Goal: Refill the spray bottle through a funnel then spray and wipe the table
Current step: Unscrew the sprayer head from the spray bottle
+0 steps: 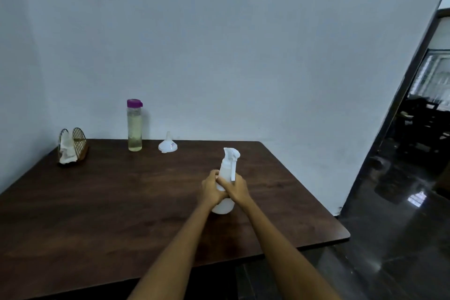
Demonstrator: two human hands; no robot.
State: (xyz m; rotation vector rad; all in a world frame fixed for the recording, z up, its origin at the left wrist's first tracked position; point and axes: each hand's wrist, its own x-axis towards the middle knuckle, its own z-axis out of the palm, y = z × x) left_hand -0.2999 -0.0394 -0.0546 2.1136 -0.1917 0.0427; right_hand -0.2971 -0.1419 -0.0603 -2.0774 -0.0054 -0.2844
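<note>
Spray bottle (226, 178): white, upright on the dark wooden table (109, 202), trigger head on, right of centre.
Left hand (210, 189): fingers wrapped round the bottle's body from the left.
Right hand (237, 189): fingers curled round it from the right, just under the trigger.
Funnel (167, 145): white, mouth-down near the wall.
Refill bottle (134, 125): purple cap, pale liquid, left of the funnel.
Cloth (67, 150): white, tucked in a wire holder (79, 143), far-left corner.
</note>
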